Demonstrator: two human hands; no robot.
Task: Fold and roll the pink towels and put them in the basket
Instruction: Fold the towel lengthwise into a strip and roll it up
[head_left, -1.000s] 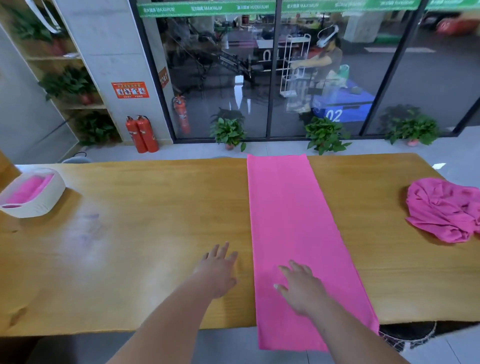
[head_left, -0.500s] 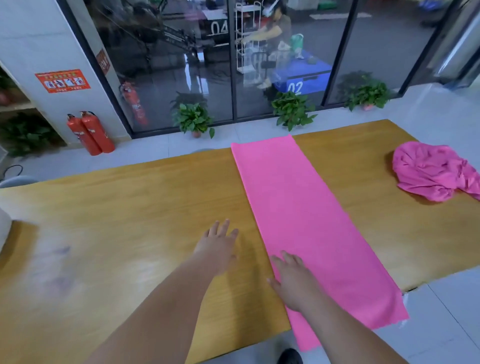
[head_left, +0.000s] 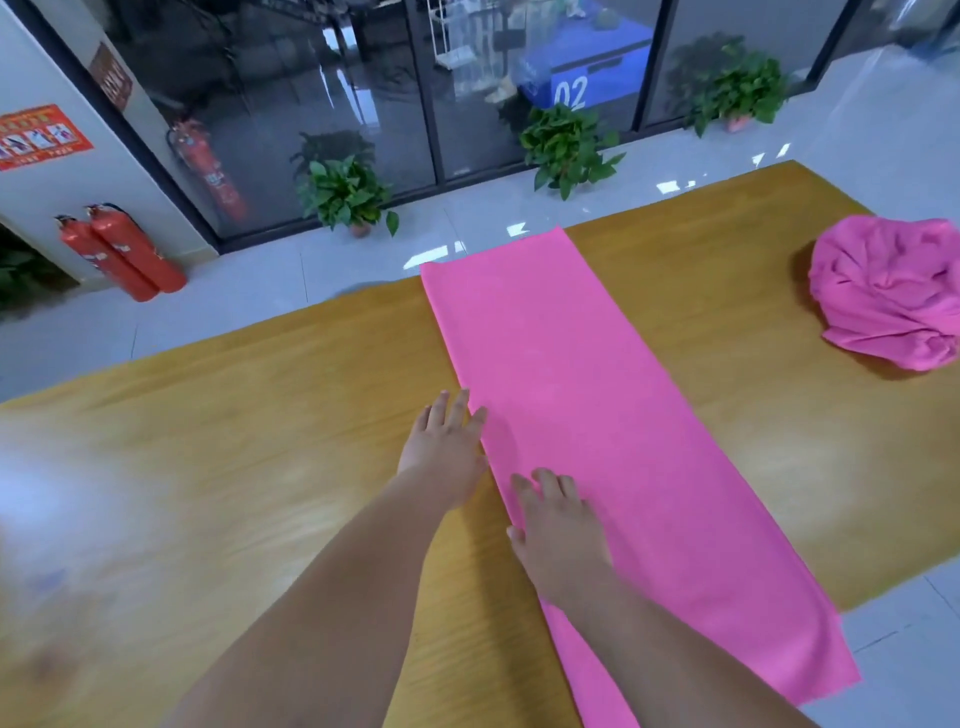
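Wooden table (head_left: 260, 441): pink towel (head_left: 597, 441) lengthwise away, seemingly flat.

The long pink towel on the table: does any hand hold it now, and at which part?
Neither hand holds it. The right hand lies flat on the towel near its left edge; the left hand is open beside that edge.

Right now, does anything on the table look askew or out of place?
The folded pink towel overhangs the table at its near end. A second pink towel lies crumpled at the right edge, not yet folded. The basket is out of view.
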